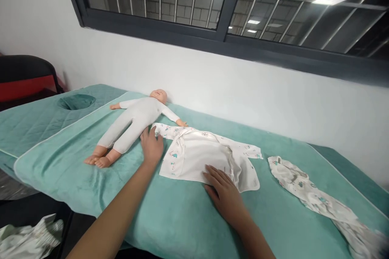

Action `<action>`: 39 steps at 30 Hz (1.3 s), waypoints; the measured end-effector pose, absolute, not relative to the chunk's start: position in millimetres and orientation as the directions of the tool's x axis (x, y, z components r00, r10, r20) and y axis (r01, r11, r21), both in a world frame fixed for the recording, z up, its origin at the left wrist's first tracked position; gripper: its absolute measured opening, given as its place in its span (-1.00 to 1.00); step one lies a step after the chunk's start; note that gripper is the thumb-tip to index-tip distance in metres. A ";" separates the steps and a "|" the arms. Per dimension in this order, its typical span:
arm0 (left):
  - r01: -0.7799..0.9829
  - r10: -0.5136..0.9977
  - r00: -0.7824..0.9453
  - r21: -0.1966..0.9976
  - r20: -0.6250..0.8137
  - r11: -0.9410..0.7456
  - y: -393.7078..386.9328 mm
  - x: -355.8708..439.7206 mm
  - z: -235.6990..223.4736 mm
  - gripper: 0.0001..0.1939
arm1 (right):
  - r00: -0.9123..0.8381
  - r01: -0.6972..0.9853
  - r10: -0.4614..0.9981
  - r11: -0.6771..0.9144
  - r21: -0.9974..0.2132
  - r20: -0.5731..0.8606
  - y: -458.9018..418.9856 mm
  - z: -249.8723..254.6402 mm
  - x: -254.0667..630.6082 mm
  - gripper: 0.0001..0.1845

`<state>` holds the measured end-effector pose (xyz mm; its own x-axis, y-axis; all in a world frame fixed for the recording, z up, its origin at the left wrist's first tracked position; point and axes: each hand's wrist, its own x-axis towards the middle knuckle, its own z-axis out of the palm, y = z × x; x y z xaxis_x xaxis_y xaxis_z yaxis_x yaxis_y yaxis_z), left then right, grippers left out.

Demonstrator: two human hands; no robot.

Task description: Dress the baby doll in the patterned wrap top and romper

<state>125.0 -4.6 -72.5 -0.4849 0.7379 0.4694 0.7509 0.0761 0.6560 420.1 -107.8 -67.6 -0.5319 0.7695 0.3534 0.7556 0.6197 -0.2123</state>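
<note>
A white baby shirt (197, 153) with small coloured prints lies spread open on the green bed cover, its sleeves stretched to both sides. My right hand (223, 190) rests with fingers extended on the shirt's lower edge and holds nothing. At the end of the shirt's left sleeve, my left hand (152, 143) lies with its fingers apart, between that sleeve and the doll's leg. Whether its fingertips touch the cuff is hard to make out. A baby doll (136, 115) in a white bodysuit lies on its back to the left, head toward the wall.
Printed baby trousers (313, 188) lie crumpled on the right of the green massage bed (170, 214). A face hole (76, 102) is at its left end. Crumpled cloth (30, 236) sits low left, and a black and red chair (27, 75) stands behind. The wall (212, 85) borders the far side.
</note>
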 end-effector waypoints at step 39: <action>0.789 0.841 0.173 0.440 0.512 -0.430 -120.9 152.6 -85.2 -0.90 | -0.037 0.246 0.995 0.095 -0.965 0.088 68.9 -64.5 325.7 -0.73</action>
<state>152.6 -120.9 -85.2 0.1731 0.8414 0.5119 0.7887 -0.4297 0.4396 325.7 68.9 -64.5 -0.0373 0.9954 0.0883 0.2461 0.0948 -0.9646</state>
